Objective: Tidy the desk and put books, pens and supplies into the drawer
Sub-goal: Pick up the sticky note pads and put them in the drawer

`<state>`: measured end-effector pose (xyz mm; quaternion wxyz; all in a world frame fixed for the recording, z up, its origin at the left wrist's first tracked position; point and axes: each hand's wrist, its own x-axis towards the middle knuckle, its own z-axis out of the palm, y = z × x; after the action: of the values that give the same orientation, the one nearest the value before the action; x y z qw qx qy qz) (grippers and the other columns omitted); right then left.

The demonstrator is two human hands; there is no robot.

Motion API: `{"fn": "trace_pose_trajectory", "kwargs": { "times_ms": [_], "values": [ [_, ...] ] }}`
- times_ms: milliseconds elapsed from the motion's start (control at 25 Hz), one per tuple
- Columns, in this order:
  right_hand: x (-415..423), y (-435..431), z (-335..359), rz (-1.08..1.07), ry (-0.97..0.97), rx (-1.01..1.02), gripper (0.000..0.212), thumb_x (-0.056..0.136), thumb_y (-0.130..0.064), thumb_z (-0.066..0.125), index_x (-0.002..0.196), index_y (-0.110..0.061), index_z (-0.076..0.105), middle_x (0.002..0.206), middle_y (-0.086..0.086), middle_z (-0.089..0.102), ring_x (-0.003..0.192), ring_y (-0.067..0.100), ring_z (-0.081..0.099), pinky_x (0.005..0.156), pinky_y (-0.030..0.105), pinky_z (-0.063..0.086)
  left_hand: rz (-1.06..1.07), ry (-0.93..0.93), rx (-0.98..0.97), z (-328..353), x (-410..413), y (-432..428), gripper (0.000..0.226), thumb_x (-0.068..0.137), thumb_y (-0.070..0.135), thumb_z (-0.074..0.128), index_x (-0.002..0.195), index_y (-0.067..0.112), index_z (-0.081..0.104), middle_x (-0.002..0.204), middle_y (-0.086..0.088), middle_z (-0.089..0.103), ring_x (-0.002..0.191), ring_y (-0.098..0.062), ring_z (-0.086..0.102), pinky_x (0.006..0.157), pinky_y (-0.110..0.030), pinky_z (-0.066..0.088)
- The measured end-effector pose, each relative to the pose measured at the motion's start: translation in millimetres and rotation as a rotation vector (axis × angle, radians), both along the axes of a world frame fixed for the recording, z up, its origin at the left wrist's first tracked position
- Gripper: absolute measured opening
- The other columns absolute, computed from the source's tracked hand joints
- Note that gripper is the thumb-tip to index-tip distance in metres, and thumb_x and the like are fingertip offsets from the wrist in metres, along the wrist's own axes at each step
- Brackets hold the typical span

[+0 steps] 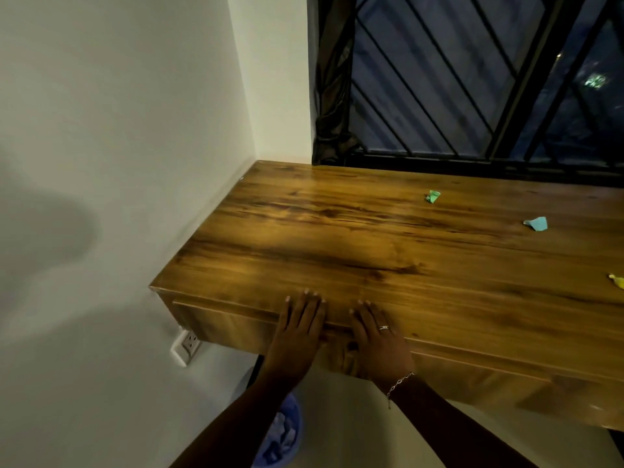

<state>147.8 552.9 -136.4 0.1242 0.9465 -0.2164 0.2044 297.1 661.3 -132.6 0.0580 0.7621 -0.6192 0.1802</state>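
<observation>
Both hands lie side by side at the front edge of the wooden bench (371, 238). The left hand (299, 327) and right hand (378, 336) are flat with straight fingers, holding nothing; their fingertips rest on the top and their palms are against the drawer (223, 324) front. That front runs left to right beneath the edge, directly under the hands, and it looks flush or nearly so. What is in it cannot be seen. No books or pens show on the top. Three paper scraps are there, all well apart from the hands, off to the right and further back: a green scrap (432, 196), a blue scrap (537, 223) and a yellow scrap (617, 281) at the frame edge. The right hand is the nearer one to reach them. On the floor below the left forearm stands a blue bin (280, 437) with crumpled paper inside, probably where the scraps belong.
</observation>
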Motion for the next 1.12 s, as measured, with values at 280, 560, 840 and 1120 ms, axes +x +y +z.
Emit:
{"fn": "trace_pose_trajectory", "kwargs": {
  "times_ms": [280,560,840,1120],
  "values": [
    [11.5,-9.1,11.4,0.045,-0.055,-0.070,0.055,0.055,-0.041,0.075,0.092,-0.015,0.044,0.086,0.007,0.070,0.092,0.029,0.062,0.073,0.035,0.056,-0.002,-0.010,-0.100,-0.3,10.7,-21.2,0.049,0.077,0.044,0.042,0.114,0.012,0.046,0.106,-0.009,0.069,0.105,-0.026,0.050,0.080,-0.042,0.055],
    [13.7,-7.6,14.5,0.053,-0.112,-0.062,0.038,0.064,-0.035,0.062,0.090,-0.017,0.043,0.085,0.004,0.070,0.093,0.029,0.059,0.069,0.033,0.057,0.009,-0.051,-0.149,1.8,12.2,-20.5,0.049,0.075,0.048,0.045,0.111,0.014,0.047,0.105,-0.007,0.069,0.103,-0.024,0.045,0.082,-0.041,0.047],
    [20.2,-6.9,12.3,0.005,0.025,0.071,0.074,0.050,-0.038,0.083,0.116,-0.015,0.061,0.117,0.012,0.066,0.105,0.027,0.065,0.084,0.037,0.054,0.014,0.034,-0.090,11.9,0.3,-10.0,0.084,0.048,0.051,0.082,0.115,0.013,0.046,0.111,-0.010,0.066,0.107,-0.027,0.056,0.086,-0.046,0.052],
    [9.7,-5.0,39.8,0.043,0.196,0.262,0.053,0.068,-0.048,0.052,0.110,-0.020,0.069,0.116,0.008,0.067,0.102,0.024,0.067,0.081,0.038,0.055,0.077,0.140,0.109,26.4,-15.0,-2.3,0.082,0.067,0.069,0.048,0.122,0.008,0.044,0.118,-0.013,0.065,0.107,-0.029,0.064,0.082,-0.046,0.052]
  ]
}}
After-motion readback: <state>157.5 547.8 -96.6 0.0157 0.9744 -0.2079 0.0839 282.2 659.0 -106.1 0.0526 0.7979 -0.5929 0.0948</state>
